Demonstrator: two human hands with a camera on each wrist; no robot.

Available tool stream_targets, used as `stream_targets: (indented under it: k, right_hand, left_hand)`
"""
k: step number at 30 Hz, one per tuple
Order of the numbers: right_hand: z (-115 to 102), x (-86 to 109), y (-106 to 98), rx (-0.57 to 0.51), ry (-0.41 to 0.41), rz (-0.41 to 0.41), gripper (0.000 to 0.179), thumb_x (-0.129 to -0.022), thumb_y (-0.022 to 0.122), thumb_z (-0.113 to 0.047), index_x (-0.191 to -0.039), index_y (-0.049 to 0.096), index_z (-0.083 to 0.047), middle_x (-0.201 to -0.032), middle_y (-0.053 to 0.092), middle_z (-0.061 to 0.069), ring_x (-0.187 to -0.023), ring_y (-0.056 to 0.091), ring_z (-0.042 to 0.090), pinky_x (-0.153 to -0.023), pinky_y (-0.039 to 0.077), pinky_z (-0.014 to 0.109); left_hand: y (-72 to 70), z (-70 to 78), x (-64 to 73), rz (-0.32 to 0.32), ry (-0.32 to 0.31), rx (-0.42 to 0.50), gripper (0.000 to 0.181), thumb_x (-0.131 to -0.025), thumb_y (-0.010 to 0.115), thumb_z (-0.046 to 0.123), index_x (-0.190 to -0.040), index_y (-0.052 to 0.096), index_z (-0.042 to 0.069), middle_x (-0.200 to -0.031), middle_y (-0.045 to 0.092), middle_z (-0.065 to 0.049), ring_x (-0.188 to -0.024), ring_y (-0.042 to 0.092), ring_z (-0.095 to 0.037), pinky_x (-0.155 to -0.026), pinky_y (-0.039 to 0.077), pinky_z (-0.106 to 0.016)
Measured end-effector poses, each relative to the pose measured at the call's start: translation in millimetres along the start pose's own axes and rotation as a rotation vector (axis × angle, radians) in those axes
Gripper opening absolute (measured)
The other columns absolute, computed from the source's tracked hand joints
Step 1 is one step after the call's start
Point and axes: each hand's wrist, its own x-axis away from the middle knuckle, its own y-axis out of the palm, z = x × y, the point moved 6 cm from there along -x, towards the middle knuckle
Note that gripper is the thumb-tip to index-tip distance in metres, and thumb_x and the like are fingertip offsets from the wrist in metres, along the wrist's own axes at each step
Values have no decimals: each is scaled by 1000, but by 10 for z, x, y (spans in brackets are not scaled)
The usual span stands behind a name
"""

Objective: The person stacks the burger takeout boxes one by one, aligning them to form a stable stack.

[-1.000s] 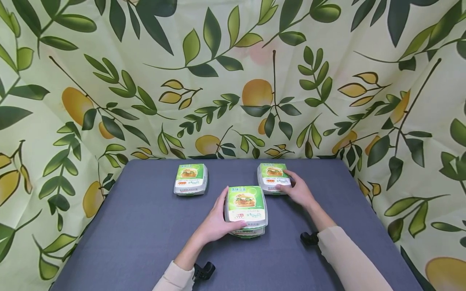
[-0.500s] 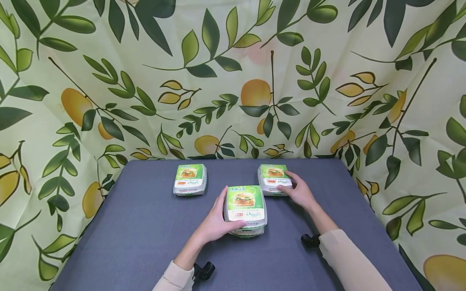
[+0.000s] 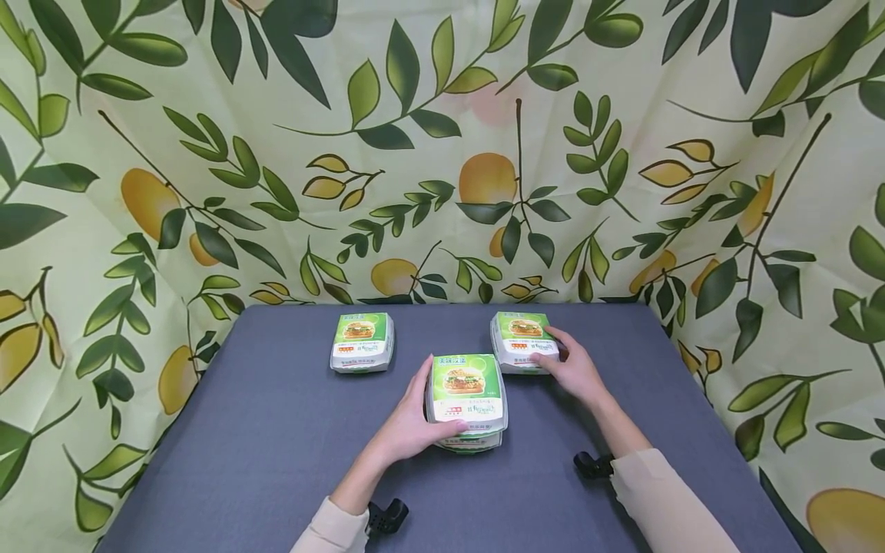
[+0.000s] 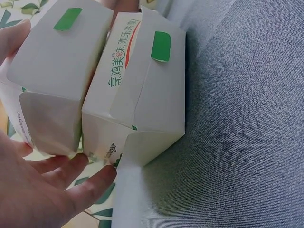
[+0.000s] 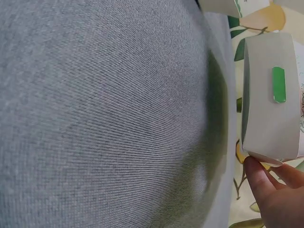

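Head: my right hand (image 3: 572, 367) pinches the right-hand box (image 3: 523, 344), just beyond and right of the two-box stack (image 3: 466, 392) my left hand (image 3: 406, 421) grips from its left | Left wrist: my fingers (image 4: 92, 186) touch both layers | Right wrist: backdrop (image 5: 244, 206) shows between box and table (image 5: 118, 118).
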Motion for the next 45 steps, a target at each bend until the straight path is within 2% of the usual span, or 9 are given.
stream_targets:
  k: [6,15,21,32,37,45]
  right_hand:
    - [-64,71,-15,-5,-14,2,80,-94,75,-34,-156,36,-3,-154,38,27,-131,44,42,-106,36,54]
    - [-179,170,-71,-26,-40,19,76,-95,74,-33,-156,37,-5,-149,44,27,-129,48,42,-104,39,53]
    - [-261,234,-104,-49,-51,23,77,-95,73,-34,-156,36,-5,-148,45,25,-126,50,37,-98,42,44]
    - [-445,375,-203,-83,-66,25,79,-94,75,-34,-157,36,-7,-146,46,23,-122,52,35,-87,42,17]
    - [-495,410,-226,-95,-95,24,76,-95,75,-29,-156,37,-6,-144,48,24,-119,55,35,-82,44,14]
    - [-575,453,-240,-92,-140,30,73,-95,74,-27,-156,38,-8,-143,49,22,-116,55,32,-82,44,13]
  left_hand:
    - [2,-22,-1,1,-7,-3,121,-75,86,52,-165,10,23,-164,23,-11,-146,29,-30,-115,25,-59]
    - [0,-7,-5,3,2,-6,122,-74,86,52,-165,11,22,-164,24,-12,-146,29,-31,-115,25,-58]
    - [-2,6,1,4,-2,-9,122,-74,87,52,-165,11,21,-164,24,-12,-146,28,-31,-115,25,-59]
    - [0,-12,-4,2,-5,-4,121,-75,86,52,-164,11,22,-164,23,-10,-146,28,-30,-115,25,-59]
    - [0,-14,-3,-1,-5,0,121,-75,87,52,-165,11,22,-164,23,-10,-146,28,-30,-115,24,-59]
    - [0,-12,-7,-5,2,9,121,-75,87,50,-165,10,22,-164,24,-11,-145,29,-30,-115,25,-58]
